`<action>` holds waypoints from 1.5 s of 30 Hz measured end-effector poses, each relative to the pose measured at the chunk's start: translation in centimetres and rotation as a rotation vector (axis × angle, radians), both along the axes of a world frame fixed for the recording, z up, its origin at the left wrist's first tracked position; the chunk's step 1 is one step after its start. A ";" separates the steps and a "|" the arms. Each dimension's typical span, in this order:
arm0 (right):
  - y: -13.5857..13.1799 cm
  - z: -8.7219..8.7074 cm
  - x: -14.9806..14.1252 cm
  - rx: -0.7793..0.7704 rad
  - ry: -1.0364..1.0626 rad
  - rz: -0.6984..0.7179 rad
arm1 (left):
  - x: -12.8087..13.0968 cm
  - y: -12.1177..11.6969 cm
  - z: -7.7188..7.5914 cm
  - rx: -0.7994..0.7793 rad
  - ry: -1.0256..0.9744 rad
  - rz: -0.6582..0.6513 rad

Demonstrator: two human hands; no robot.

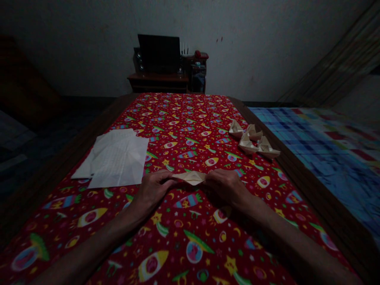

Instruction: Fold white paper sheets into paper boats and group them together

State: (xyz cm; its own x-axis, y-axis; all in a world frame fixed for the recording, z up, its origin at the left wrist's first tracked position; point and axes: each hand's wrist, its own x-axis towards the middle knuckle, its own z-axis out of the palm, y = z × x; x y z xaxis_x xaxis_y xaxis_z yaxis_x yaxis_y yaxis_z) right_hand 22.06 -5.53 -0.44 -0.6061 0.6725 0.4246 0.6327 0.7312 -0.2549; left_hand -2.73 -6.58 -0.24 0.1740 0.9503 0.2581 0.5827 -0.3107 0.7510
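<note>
A small folded paper boat (192,177) is stretched between my two hands, just above the red patterned cloth (190,213). My left hand (156,185) pinches its left tip between thumb and fingers. At the opposite tip, my right hand (227,184) is closed on the paper, its fingertips partly hidden. Loose white paper sheets (121,160) lie in an uneven pile beyond my left hand. Several finished-looking paper boats (251,141) stand grouped beyond my right hand, near the cloth's right side.
Dark wooden edges (299,182) border the cloth. At the far end, a black monitor (159,53) stands on a wooden desk (160,81) against the wall. Blue checked bedding (285,130) spreads at the right. The room is dim.
</note>
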 end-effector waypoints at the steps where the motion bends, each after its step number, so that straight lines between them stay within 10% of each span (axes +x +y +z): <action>1: 0.0 -0.1 0.1 -0.005 0.007 0.001 | 0.0 0.0 0.0 -0.003 0.019 -0.007; 17: -0.7 -0.5 -0.4 -0.067 0.064 0.110 | 1.4 -1.0 0.2 -0.601 -0.712 -0.050; 34: -1.4 1.1 -1.7 -0.034 0.115 -0.104 | 2.8 -0.5 0.5 -0.383 -0.349 -0.082; 45: -1.7 0.4 -2.3 -0.386 0.381 -0.171 | 3.6 -1.6 0.6 -0.719 -0.974 0.002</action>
State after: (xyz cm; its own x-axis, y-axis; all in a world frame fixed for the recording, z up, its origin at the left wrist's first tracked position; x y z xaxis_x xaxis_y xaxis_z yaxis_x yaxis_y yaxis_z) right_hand 19.78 -7.26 -0.03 -0.3266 0.8976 0.2961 0.5449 0.4347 -0.7170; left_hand 0.85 -8.17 0.39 0.1989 0.9305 -0.3076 -0.3229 0.3586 0.8759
